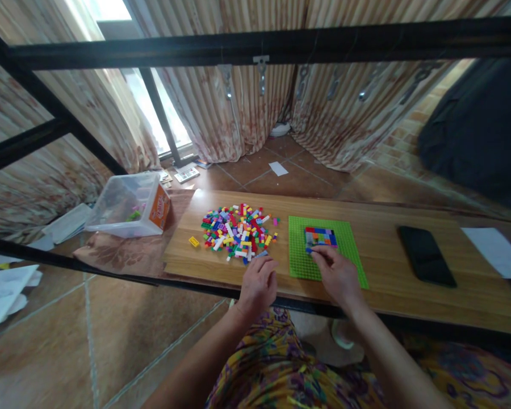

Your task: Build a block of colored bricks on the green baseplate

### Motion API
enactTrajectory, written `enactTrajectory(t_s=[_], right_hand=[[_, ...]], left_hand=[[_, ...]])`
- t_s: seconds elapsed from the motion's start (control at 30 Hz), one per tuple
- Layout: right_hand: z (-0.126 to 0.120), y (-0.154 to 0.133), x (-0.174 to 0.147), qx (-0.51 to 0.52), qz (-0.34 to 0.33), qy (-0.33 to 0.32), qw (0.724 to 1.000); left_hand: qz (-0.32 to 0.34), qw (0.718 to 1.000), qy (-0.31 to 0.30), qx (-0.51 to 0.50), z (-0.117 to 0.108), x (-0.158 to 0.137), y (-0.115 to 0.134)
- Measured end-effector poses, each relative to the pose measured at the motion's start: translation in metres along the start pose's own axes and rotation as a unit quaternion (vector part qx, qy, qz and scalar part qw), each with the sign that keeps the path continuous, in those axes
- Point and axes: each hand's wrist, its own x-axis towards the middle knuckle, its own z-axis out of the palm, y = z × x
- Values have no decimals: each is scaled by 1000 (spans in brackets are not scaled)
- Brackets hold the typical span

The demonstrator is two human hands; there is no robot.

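A green studded baseplate (298, 264) lies on the wooden board, with a small block of mixed-colour toy bricks (323, 236) built on it. My right hand (340, 278) reaches over the baseplate's near part, thumb and forefinger pinched on a small blue brick (309, 250) at the near left corner of the built block. Whether that brick is pressed down, I cannot tell. Left of the baseplate spreads a loose pile of coloured bricks (238, 230). My left hand (259, 281) rests at its near edge, fingers loosely bent and apart, close to a light blue brick (262, 254).
A yellow brick (193, 242) lies left of the pile. Beyond the board's left end stands a clear plastic box (123, 204) with an orange label. A black phone (426, 255) and white paper (498, 250) lie to the right. A dark metal bar (281, 45) crosses ahead.
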Motion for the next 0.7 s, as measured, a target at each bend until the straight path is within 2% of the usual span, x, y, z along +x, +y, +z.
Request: enactTrajectory(t_s=[0.07, 0.17, 0.37, 0.47, 0.7], right_hand=[[-13, 7, 9, -47, -27, 40, 998], [-21, 15, 20, -84, -55, 58, 993], [-3, 24, 31, -111, -103, 43, 988], [5, 30, 36, -128, -104, 53, 985], [4, 39, 41, -157, -108, 51, 980]], left_hand=[[7, 1000, -3, -9, 4, 1, 2], [22, 1000, -9, -18, 11, 0, 2], [37, 999, -40, 6, 18, -1, -4], [44, 998, -41, 8, 18, -1, -6], [57, 997, -41, 20, 19, -1, -6]])
